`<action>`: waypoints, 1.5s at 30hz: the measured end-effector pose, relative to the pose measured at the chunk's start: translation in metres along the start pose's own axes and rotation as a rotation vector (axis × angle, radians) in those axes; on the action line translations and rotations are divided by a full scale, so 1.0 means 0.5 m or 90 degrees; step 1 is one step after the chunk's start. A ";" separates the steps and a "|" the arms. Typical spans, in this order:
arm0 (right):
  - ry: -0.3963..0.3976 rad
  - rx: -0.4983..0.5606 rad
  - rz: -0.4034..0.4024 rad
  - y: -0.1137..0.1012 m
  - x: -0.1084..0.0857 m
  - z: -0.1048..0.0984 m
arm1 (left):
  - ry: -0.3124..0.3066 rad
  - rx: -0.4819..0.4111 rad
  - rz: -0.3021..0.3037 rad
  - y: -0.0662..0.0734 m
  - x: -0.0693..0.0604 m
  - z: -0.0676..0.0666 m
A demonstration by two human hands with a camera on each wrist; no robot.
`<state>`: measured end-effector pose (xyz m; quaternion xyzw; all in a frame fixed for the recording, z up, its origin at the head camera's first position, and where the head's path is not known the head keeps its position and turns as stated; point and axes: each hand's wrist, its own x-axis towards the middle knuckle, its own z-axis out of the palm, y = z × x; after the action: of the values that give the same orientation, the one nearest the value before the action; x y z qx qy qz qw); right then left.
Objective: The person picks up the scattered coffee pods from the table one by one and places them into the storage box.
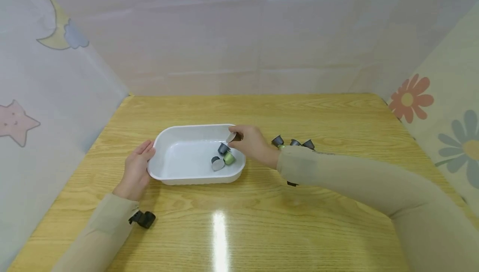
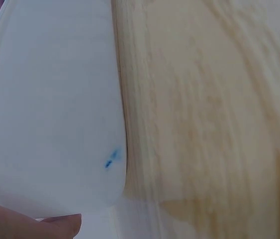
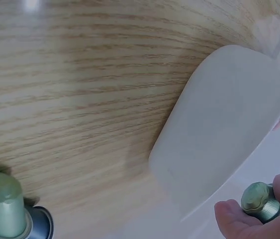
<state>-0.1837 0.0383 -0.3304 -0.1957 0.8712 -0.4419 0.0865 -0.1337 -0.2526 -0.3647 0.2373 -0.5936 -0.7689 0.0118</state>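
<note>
You have the white tray (image 1: 202, 180) lying lengthwise left to right, your left hand (image 1: 136, 170) gripping its left end and your right hand (image 1: 255, 142), nearer the loose capsules (image 1: 229, 158) inside, pinching 1 capsule (image 1: 231, 137) over the tray's right end.

Left sleeve (image 1: 87, 236) and right sleeve (image 1: 355, 180): long, plain, pale beige fabric, reaching the wrists; a crease crosses the right one near the elbow; the cuffs appear slightly greyer, and a fine dark line runs along the upper edge beside the right cuff (image 1: 299, 166); left wrist camera (image 1: 146, 219): black, compact, block-shaped; right wrist camera (image 1: 292, 184): only a small black edge visible below the sleeve.
</note>
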 end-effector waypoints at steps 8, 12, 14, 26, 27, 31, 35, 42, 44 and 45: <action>-0.019 0.009 0.006 -0.009 0.009 0.015 | 0.006 0.007 0.003 -0.001 0.003 0.002; -0.020 0.026 0.018 -0.014 0.013 0.018 | 0.002 0.007 0.004 0.001 0.002 0.003; -0.022 0.022 0.011 -0.017 0.017 0.022 | 0.002 0.002 0.003 0.003 0.001 0.003; -0.046 0.040 -0.037 -0.037 0.030 0.061 | 0.017 -0.011 -0.010 0.000 0.002 -0.001; -0.050 0.042 -0.040 -0.039 0.030 0.065 | 0.019 -0.010 -0.010 0.000 0.003 -0.001; -0.056 0.039 -0.051 -0.045 0.031 0.079 | 0.013 -0.003 -0.007 -0.001 0.003 -0.003; -0.074 0.031 -0.059 -0.049 0.031 0.092 | 0.002 -0.008 -0.004 0.000 0.002 -0.003; -0.099 0.012 -0.058 -0.052 0.033 0.108 | 0.001 -0.008 -0.002 0.003 0.001 0.000; -0.099 0.019 -0.057 -0.055 0.034 0.111 | 0.002 -0.012 -0.005 0.003 0.001 0.000; -0.100 0.021 -0.057 -0.056 0.034 0.113 | -0.001 -0.010 -0.003 0.003 0.001 -0.001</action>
<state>-0.1737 -0.0253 -0.3410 -0.2671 0.8445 -0.4433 0.1377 -0.1346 -0.2535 -0.3636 0.2377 -0.5869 -0.7739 0.0111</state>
